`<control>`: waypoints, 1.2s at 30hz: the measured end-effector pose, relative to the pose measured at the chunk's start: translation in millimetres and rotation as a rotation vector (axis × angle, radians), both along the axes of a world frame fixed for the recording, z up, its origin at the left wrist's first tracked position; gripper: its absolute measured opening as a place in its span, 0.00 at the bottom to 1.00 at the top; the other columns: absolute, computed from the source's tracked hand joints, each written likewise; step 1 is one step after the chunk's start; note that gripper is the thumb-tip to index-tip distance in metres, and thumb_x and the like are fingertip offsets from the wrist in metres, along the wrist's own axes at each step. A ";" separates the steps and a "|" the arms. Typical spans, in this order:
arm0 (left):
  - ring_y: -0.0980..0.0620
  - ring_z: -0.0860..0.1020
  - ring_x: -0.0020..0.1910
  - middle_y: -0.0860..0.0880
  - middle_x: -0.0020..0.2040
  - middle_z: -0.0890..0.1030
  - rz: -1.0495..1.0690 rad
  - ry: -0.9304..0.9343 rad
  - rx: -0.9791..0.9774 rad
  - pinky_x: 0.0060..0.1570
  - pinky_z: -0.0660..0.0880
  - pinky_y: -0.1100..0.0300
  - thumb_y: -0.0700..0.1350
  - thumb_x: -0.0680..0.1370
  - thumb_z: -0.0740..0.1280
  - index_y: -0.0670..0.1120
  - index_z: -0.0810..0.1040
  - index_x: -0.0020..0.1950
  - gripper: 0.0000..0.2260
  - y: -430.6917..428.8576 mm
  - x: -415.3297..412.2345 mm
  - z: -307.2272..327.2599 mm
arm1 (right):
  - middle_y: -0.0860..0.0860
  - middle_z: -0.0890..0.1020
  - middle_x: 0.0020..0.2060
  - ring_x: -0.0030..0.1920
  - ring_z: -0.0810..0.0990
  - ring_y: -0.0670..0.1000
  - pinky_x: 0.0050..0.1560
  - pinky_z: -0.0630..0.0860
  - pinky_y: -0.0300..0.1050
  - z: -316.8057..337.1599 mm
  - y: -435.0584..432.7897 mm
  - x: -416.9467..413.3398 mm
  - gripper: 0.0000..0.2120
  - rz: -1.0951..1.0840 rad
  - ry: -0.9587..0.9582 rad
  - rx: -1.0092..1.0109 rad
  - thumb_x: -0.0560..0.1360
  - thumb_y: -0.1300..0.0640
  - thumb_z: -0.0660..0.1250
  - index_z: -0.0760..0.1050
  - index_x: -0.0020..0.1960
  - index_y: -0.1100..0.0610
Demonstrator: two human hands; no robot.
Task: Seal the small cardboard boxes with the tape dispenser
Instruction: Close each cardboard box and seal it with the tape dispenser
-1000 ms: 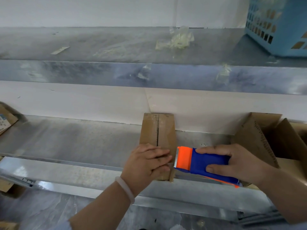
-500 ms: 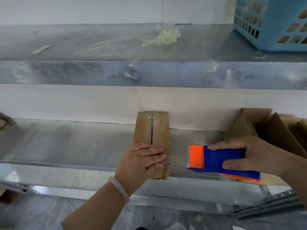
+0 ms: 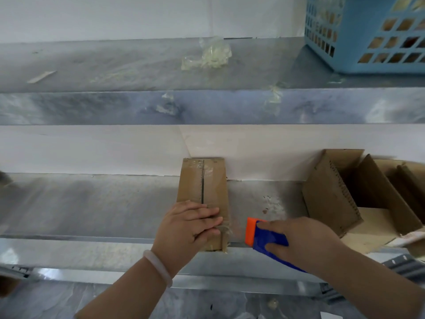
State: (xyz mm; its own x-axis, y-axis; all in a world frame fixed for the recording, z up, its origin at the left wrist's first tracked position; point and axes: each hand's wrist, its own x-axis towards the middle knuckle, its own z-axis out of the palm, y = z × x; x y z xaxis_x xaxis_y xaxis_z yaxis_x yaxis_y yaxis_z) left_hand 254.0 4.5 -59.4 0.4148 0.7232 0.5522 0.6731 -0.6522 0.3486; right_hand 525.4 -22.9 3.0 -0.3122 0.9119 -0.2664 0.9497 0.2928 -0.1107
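Note:
A small brown cardboard box (image 3: pixel 212 180) lies lengthwise on the metal shelf (image 3: pixel 92 203), its far end against the white wall. Clear tape runs along its centre seam. My left hand (image 3: pixel 190 224) lies flat on the near end of the box, fingers pressing the tape down. My right hand (image 3: pixel 299 242) grips the blue tape dispenser (image 3: pixel 266 240) with its orange head pointing left. The dispenser sits just right of the box, a small gap apart from it.
Open cardboard boxes (image 3: pixel 345 194) stand at the right of the shelf. An upper metal shelf (image 3: pixel 115 65) carries crumpled tape scraps (image 3: pixel 207 56) and a blue plastic basket (image 3: pixel 368 33) at the far right. Grey floor shows below.
My right hand pulled the dispenser away from the box to the right, then brought it partway back left and lower. My left hand stayed pressed on the box.

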 end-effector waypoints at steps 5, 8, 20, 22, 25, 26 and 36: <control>0.63 0.77 0.57 0.63 0.55 0.82 0.003 0.019 -0.007 0.62 0.69 0.58 0.57 0.75 0.67 0.57 0.85 0.52 0.11 0.0 0.0 2.2 | 0.44 0.77 0.43 0.39 0.76 0.45 0.38 0.75 0.40 -26.7 22.4 18.8 0.25 -0.210 0.123 0.152 0.80 0.42 0.55 0.53 0.75 0.34; 0.64 0.77 0.57 0.63 0.55 0.82 0.003 -0.002 -0.037 0.63 0.69 0.61 0.58 0.75 0.67 0.57 0.85 0.52 0.11 -0.8 -0.2 4.5 | 0.48 0.76 0.45 0.39 0.76 0.49 0.38 0.74 0.44 -39.8 43.4 23.8 0.30 -0.277 0.168 0.174 0.77 0.50 0.59 0.52 0.76 0.39; 0.64 0.76 0.56 0.63 0.55 0.82 0.030 -0.016 -0.095 0.61 0.71 0.60 0.59 0.73 0.70 0.56 0.85 0.51 0.11 -1.7 1.7 10.4 | 0.60 0.78 0.57 0.54 0.78 0.63 0.55 0.77 0.59 -109.8 46.9 21.3 0.45 -0.024 -0.121 0.457 0.56 0.64 0.78 0.69 0.72 0.53; 0.65 0.76 0.56 0.63 0.54 0.82 0.029 -0.021 -0.096 0.61 0.70 0.61 0.59 0.72 0.70 0.56 0.85 0.51 0.11 -1.6 1.9 10.5 | 0.63 0.79 0.52 0.47 0.79 0.64 0.47 0.78 0.61 -120.9 33.8 11.9 0.35 0.035 -0.165 0.514 0.56 0.61 0.76 0.78 0.64 0.59; 0.65 0.76 0.56 0.64 0.54 0.81 0.037 -0.026 -0.115 0.60 0.70 0.59 0.60 0.72 0.70 0.57 0.85 0.51 0.12 -1.2 2.0 11.4 | 0.65 0.77 0.55 0.50 0.78 0.66 0.51 0.77 0.62 -133.2 21.0 -1.9 0.26 -0.003 -0.190 0.426 0.68 0.56 0.61 0.77 0.64 0.61; 0.65 0.76 0.56 0.64 0.54 0.81 0.042 -0.025 -0.119 0.60 0.71 0.58 0.60 0.72 0.69 0.57 0.84 0.51 0.12 -1.2 2.0 11.4 | 0.65 0.77 0.54 0.50 0.78 0.66 0.50 0.78 0.63 -134.4 20.5 -2.7 0.25 -0.034 -0.182 0.407 0.69 0.56 0.62 0.77 0.64 0.61; 0.64 0.77 0.55 0.63 0.54 0.82 0.041 -0.034 -0.087 0.60 0.70 0.61 0.60 0.72 0.70 0.56 0.85 0.50 0.12 -0.8 4.2 8.3 | 0.37 0.66 0.70 0.71 0.63 0.38 0.68 0.61 0.31 -76.0 6.7 -82.9 0.31 -0.510 1.350 -0.188 0.74 0.35 0.53 0.57 0.76 0.42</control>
